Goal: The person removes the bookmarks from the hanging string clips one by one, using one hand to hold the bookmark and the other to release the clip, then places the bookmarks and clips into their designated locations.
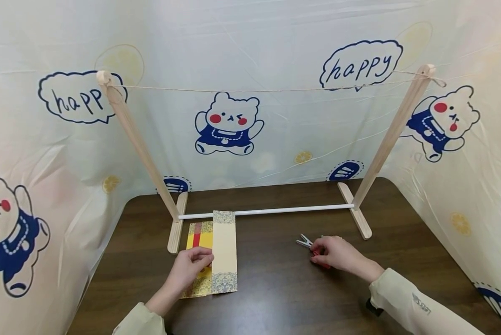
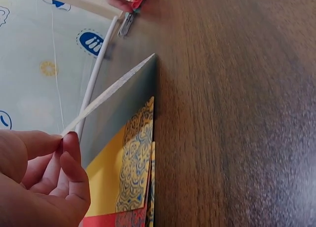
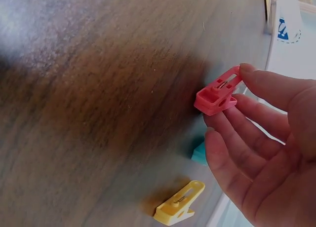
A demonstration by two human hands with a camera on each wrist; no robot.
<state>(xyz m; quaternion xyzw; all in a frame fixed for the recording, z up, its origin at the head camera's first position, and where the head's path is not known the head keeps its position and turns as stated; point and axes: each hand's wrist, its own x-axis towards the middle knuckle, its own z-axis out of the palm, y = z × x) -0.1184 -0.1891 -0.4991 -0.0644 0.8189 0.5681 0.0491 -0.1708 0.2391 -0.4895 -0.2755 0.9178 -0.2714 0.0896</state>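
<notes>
My left hand (image 1: 190,267) pinches the edge of a cream paper card (image 1: 224,246) with patterned ends, between thumb and fingers. In the left wrist view, that card is seen edge-on, tilted up from the table. Beneath and beside it lie yellow patterned cards (image 2: 111,172) with a red band. My right hand (image 1: 338,253) holds a red plastic clip (image 3: 216,94) between thumb and fingers, just over the table. A teal clip (image 3: 199,153), partly hidden by the fingers, and a yellow clip (image 3: 178,204) lie close by. A grey clip (image 1: 304,240) shows beyond the right fingertips.
A wooden frame stands at the back, with a left post (image 1: 137,139), a right post (image 1: 394,135) and a white bottom rod (image 1: 292,210). A thin string (image 1: 233,90) runs between the post tops. Behind hangs a printed curtain (image 1: 283,139). The tabletop (image 1: 271,298) is dark wood.
</notes>
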